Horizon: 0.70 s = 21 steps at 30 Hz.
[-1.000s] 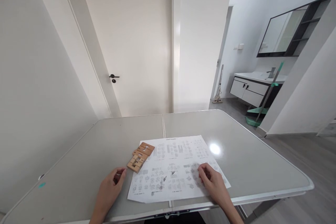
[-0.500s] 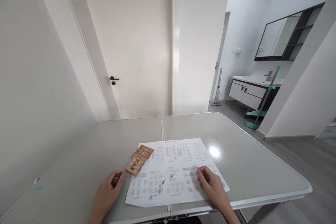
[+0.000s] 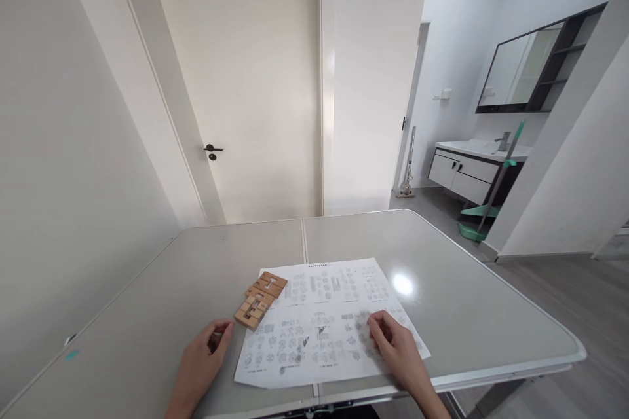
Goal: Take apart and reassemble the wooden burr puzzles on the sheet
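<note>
A printed sheet of small diagrams (image 3: 329,321) lies on a grey folding table (image 3: 196,275). Several flat notched wooden pieces (image 3: 259,298) rest side by side on the sheet's left edge. My left hand (image 3: 204,357) lies on the table just left of the sheet and a little short of the wooden pieces, fingers loosely curled with nothing visible in them. My right hand (image 3: 396,347) rests palm-down on the sheet's lower right part, fingers bent, pressing the paper.
A seam (image 3: 304,242) runs down the table's middle. A white door with a dark handle (image 3: 212,150) stands behind the table. To the right, an opening shows a vanity with a sink (image 3: 472,167), a mirror and a green broom (image 3: 491,196).
Only the camera has shifted slightly. Both hands, the sheet and the wooden pieces stay where they were.
</note>
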Motion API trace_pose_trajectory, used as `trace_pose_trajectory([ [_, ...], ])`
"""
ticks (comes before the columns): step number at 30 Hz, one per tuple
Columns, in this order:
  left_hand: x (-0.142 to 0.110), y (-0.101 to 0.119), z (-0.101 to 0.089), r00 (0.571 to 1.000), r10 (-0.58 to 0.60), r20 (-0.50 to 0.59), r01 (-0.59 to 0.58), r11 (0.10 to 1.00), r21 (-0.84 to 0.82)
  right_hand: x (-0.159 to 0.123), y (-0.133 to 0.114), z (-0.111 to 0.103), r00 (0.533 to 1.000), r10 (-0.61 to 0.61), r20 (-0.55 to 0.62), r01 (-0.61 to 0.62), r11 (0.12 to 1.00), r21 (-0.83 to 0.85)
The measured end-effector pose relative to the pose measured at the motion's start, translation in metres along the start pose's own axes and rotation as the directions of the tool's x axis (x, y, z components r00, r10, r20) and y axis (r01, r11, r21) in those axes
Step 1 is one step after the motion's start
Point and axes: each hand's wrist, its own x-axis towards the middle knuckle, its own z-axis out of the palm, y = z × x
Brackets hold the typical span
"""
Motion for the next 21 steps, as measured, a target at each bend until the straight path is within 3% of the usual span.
trace_pose_trajectory([
  [21, 0.0016, -0.0063, 0.002, 1.0, 0.008, 0.002, -0.008, 1.0, -0.03, 0.0007, 0.0025, 0.0008, 0.999, 0.025, 0.023, -0.025, 1.0, 0.006],
])
